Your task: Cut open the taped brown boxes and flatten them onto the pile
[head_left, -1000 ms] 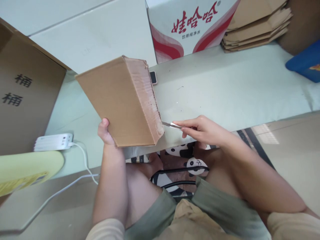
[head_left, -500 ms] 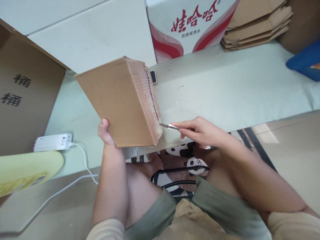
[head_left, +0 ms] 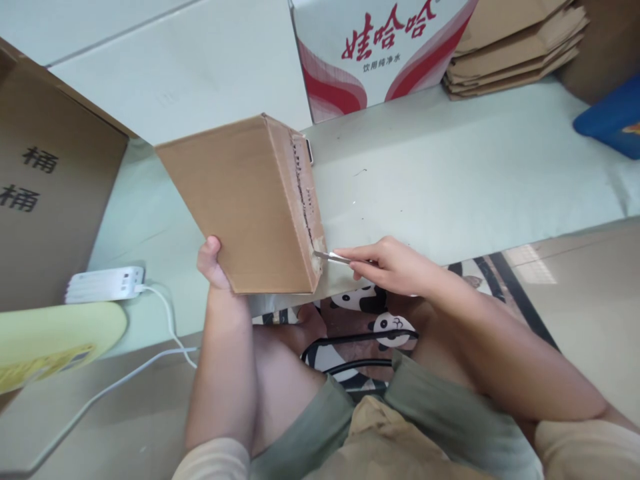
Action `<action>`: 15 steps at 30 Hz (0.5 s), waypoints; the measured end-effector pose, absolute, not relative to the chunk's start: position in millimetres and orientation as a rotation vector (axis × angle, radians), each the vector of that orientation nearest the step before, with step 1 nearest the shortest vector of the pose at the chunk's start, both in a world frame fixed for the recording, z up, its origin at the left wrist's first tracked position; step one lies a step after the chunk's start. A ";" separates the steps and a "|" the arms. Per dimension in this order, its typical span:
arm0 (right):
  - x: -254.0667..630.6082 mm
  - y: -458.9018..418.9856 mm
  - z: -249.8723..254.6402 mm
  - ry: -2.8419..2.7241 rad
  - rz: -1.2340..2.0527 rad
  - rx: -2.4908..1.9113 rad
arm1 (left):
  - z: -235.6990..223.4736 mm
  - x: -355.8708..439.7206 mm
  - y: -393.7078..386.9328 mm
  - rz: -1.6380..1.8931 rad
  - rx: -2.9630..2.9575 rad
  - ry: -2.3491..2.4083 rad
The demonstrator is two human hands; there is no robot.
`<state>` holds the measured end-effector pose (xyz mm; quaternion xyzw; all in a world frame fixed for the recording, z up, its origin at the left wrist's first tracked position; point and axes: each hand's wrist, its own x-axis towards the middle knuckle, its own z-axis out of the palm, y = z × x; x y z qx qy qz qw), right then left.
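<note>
My left hand grips the near left edge of a brown cardboard box, holding it tilted above the pale green table. The box's taped side faces right and shows a dark seam down its middle. My right hand is closed on a thin metal blade. The blade's tip touches the lower end of that seam, near the box's bottom right corner.
A white and red printed carton stands at the back, with flattened cardboard stacked to its right and a blue object at the far right. A large brown box stands left, beside a white power strip with its cable.
The box has turned slightly, so its taped side looks narrower. My right hand has moved a little left, bringing the blade tip against the box's seam.
</note>
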<state>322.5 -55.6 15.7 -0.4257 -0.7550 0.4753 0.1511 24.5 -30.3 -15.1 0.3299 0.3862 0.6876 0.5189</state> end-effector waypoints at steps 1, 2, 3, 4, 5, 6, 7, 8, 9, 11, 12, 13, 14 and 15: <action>322.4 -55.8 15.2 -2.171 1.362 -1.218 | -14.8 24.6 -30.3 1.640 0.792 0.928; 322.3 -55.9 14.7 -2.176 1.362 -1.217 | -14.6 24.6 -30.4 1.632 0.796 0.930; 322.1 -56.0 14.3 -2.184 1.364 -1.217 | -14.5 24.5 -30.3 1.623 0.804 0.931; 321.8 -56.0 14.0 -2.189 1.368 -1.219 | -14.5 24.3 -30.2 1.619 0.812 0.932; 321.4 -56.1 13.8 -2.195 1.372 -1.221 | -14.5 24.1 -30.0 1.616 0.818 0.934; 320.9 -56.1 13.8 -2.198 1.374 -1.225 | -14.6 23.7 -29.8 1.613 0.820 0.937; 320.3 -56.2 13.7 -2.199 1.373 -1.229 | -14.7 23.3 -29.6 1.611 0.817 0.940; 319.6 -56.3 13.8 -2.201 1.372 -1.231 | -14.7 22.9 -29.5 1.608 0.811 0.942; 318.9 -56.4 13.8 -2.206 1.369 -1.230 | -14.7 22.5 -29.4 1.607 0.807 0.943; 317.8 -56.6 14.0 -2.219 1.367 -1.221 | -14.4 22.2 -29.4 1.602 0.804 0.942; 317.4 -56.6 14.2 -2.225 1.368 -1.215 | -14.1 22.3 -29.5 1.601 0.807 0.943; 317.1 -56.6 14.4 -2.230 1.371 -1.212 | -13.8 22.5 -29.6 1.596 0.811 0.946; 316.8 -56.6 14.7 -2.233 1.374 -1.210 | -13.4 23.0 -29.8 1.592 0.814 0.952; 316.6 -56.6 15.0 -2.236 1.374 -1.211 | -13.0 23.5 -30.1 1.589 0.816 0.957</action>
